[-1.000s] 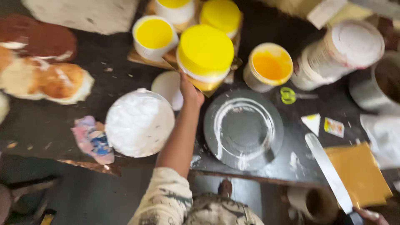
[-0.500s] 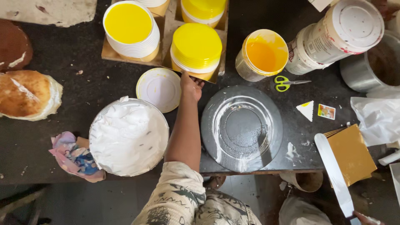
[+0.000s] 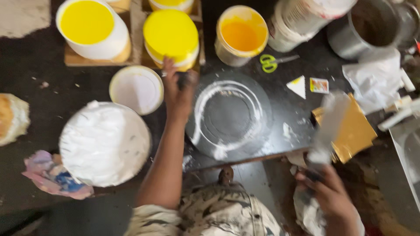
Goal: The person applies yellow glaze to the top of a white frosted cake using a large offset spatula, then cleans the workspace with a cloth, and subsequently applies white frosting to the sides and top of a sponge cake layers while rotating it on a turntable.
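My left hand point(image 3: 177, 94) reaches across the dark table, and its fingers curl at the near edge of a round yellow-topped cake point(image 3: 170, 32) on a wooden board. Just right of that hand lies a dark round turntable point(image 3: 245, 131) smeared with a ring of white cream. Low at the right, my right hand point(image 3: 328, 196) grips a long flat palette knife point(image 3: 327, 124). Its blurred blade points up over a gold cake board point(image 3: 356, 133).
A big bowl of white cream point(image 3: 105, 142) and a small white disc point(image 3: 136, 89) sit left of my arm. Behind are a second yellow cake point(image 3: 89, 28), a tub of orange-yellow liquid point(image 3: 240, 32), green scissors point(image 3: 267, 63), a steel pot point(image 3: 372, 26) and crumpled white plastic point(image 3: 376, 78). A coloured rag point(image 3: 48, 172) lies front left.
My right hand has come into view at the lower right, lifting the palette knife up over the gold board. My left hand stays at the yellow cake's near edge. The view has shifted closer.
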